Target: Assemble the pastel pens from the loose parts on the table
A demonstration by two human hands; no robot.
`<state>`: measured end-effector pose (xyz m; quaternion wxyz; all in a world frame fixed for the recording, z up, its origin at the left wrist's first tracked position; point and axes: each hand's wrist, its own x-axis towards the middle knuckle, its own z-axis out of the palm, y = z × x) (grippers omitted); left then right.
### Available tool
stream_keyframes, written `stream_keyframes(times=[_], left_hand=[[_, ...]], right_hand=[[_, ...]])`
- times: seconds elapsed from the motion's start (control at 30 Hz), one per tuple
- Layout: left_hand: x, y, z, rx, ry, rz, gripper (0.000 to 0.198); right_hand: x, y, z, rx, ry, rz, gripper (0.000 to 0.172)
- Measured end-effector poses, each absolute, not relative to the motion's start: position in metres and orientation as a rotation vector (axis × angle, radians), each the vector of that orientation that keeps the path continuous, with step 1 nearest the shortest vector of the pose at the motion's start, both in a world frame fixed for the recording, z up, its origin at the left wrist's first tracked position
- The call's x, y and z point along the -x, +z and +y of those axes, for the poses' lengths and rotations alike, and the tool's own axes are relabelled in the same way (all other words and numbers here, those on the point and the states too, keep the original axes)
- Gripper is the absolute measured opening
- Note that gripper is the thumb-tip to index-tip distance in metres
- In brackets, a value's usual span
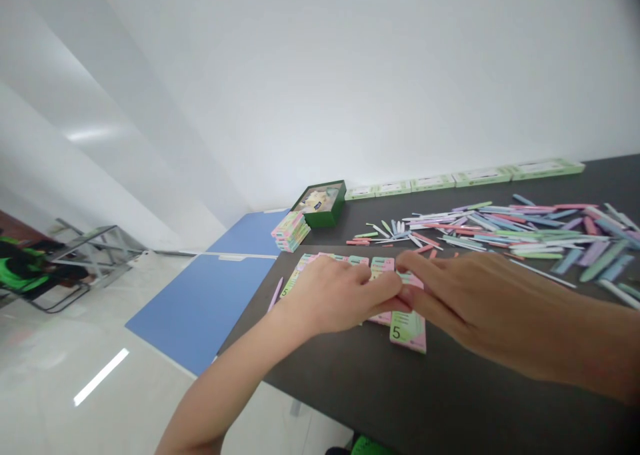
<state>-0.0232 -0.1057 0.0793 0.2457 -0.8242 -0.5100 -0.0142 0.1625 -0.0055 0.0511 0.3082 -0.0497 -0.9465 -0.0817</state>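
Observation:
My left hand (pixel 333 293) and my right hand (pixel 465 301) meet fingertip to fingertip over a row of small pastel cards (pixel 383 263) on the dark table (pixel 425 395). Both hands have their fingers pressed together in a pinch on one pink and green card (pixel 409 328) marked with a 5. What lies exactly between the fingertips is hidden. More cards of the row show beyond my left hand.
A wide scatter of thin pastel sticks (pixel 505 231) covers the table's far right. A green box (pixel 323 203) and a stack of cards (pixel 291 231) stand at the far left corner. Light green flat packs (pixel 465 177) line the back edge. Blue tables (pixel 200 301) lie left.

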Motion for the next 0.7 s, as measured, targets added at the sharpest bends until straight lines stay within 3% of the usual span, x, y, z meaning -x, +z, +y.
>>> stream_keyframes(times=[0.23, 0.37, 0.53, 0.6, 0.7], left_hand=[[0.020, 0.099, -0.121, 2.437, -0.308, -1.465, 0.062], [0.021, 0.098, -0.123, 2.465, -0.465, -1.516, 0.056], [0.029, 0.098, -0.123, 2.465, -0.647, -1.457, 0.068], [0.031, 0.098, -0.125, 2.358, -0.582, -1.403, 0.073], [0.033, 0.095, -0.129, 2.208, -0.449, -1.365, 0.074]], right_hand=[[-0.168, 0.064, -0.007, -0.231, -0.683, -2.306, 0.016], [-0.171, 0.068, -0.018, -0.212, -0.698, -2.297, 0.011], [-0.171, 0.080, -0.036, 0.116, -0.173, -2.530, 0.026], [-0.171, 0.087, -0.039, 0.295, 0.206, -2.621, 0.030], [-0.174, 0.096, -0.043, 0.209, 0.822, -2.726, 0.036]])
